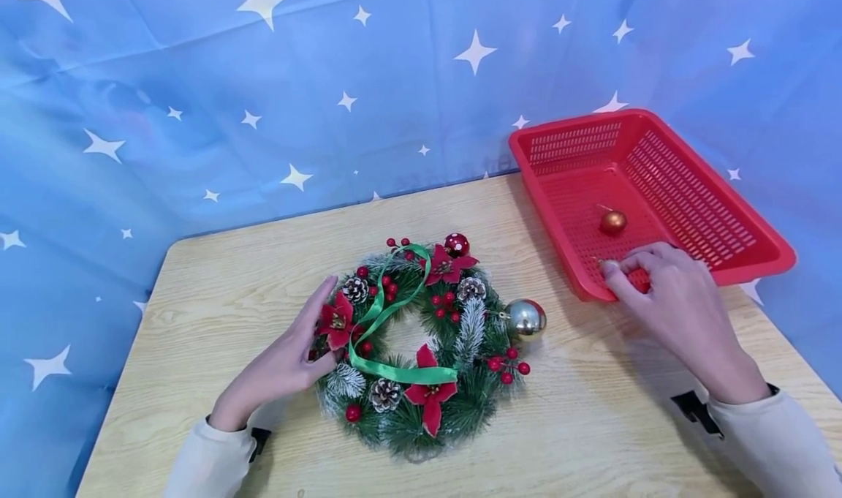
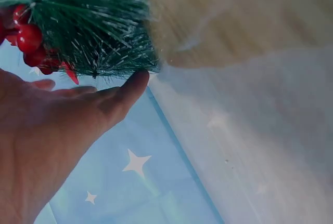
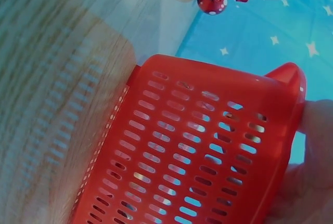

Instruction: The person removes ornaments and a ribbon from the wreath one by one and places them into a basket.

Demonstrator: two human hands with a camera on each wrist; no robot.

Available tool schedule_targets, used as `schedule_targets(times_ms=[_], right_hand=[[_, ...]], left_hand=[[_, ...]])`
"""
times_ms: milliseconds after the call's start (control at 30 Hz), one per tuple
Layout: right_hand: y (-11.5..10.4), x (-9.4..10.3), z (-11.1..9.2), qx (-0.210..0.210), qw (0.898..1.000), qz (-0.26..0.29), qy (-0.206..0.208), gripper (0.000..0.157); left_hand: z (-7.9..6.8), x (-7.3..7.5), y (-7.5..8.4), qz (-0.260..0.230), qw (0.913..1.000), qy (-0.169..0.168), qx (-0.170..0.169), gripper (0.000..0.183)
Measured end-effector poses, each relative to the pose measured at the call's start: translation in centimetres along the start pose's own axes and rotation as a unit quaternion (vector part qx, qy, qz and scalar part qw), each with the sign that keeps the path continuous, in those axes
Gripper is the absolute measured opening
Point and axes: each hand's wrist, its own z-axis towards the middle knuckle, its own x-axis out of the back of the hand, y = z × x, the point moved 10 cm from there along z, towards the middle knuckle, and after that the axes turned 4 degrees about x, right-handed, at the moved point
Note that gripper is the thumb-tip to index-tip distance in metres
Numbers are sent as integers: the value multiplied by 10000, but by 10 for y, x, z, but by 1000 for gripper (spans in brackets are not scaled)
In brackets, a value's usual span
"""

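A green Christmas wreath (image 1: 408, 417) lies on the table, trimmed with red flowers, berries, pinecones and a loose green ribbon (image 1: 421, 375). My left hand (image 1: 289, 366) rests at its left side, fingers extended along the needles (image 2: 93, 42). A large shiny ball (image 1: 526, 319) is at the wreath's right edge and a red dotted ball (image 1: 457, 245) at its top. My right hand (image 1: 677, 308) reaches over the near rim of the red basket (image 1: 579, 183), thumb and forefinger pinching a small shiny ornament, mostly hidden. Near them in the basket is a copper-coloured ball (image 1: 613, 222).
The slotted basket wall (image 3: 177, 141) stands between the right wrist camera and the fingertips. The wooden table (image 1: 217, 286) meets a blue star-patterned cloth (image 1: 395, 81) at the back and sides. The basket sits at the far right, close to the cloth.
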Motion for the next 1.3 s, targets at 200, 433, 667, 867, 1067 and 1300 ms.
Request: schedule_targets(times_ms=[200,433,667,867,1067,1300], right_hand=[[2,4,1,23,10000,-43,26,32],[4,4,0,-32,9999,86,137,34],[4,3,-5,-128,9984,444,319,39],[2,1,-6,-193,9975,623,285,48],[-8,-1,-8,-198,9959,868,155,54],[-22,-7,-10,20,9951,975,138,56]], left_hand=[[-8,-2,2,12,9997,189,165,107],[-19,-4,10,127,9984,505,214,99],[-24,-10,18,241,9960,781,362,112],[-27,-14,20,273,9932,1019,501,117],[-32,-19,23,379,9897,1203,684,125],[-35,-21,27,528,9856,1361,850,129]])
